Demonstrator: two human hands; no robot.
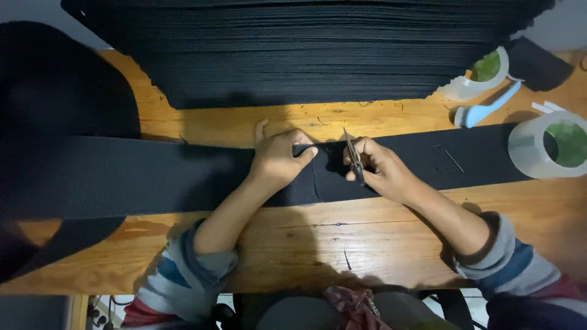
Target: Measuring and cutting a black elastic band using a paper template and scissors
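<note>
Stack (306,49) of black pieces sits just beyond both hands, its front edge overhanging toward them. Risk, as I judge it: a lifted elbow or a tug on the strip drags the bottom layers and the pile slumps onto the work.

Strip (153,174), long black fabric, runs across the worktop (306,238) under both hands and past them each way. Left end disappears under a dark mass, so pulling it rightward could snag there.

Left hand (278,160) presses flat on the strip, thumb right at the cut line. Right hand (379,168) grips small scissors (354,156), blades pointing away toward the stack, tips at the strip's far edge. Main hazard: left thumb sits just beside the blades; a slip of the fabric puts it in the path. A crooked cut is likely if the strip creeps under the palm.

Room: bare wood near side of the hands, open. Far side is only a narrow band before the stack. Right of the right hand, tape rolls (550,146) and a brush (486,110) crowd the strip's end; a sweep that way knocks them.
</note>
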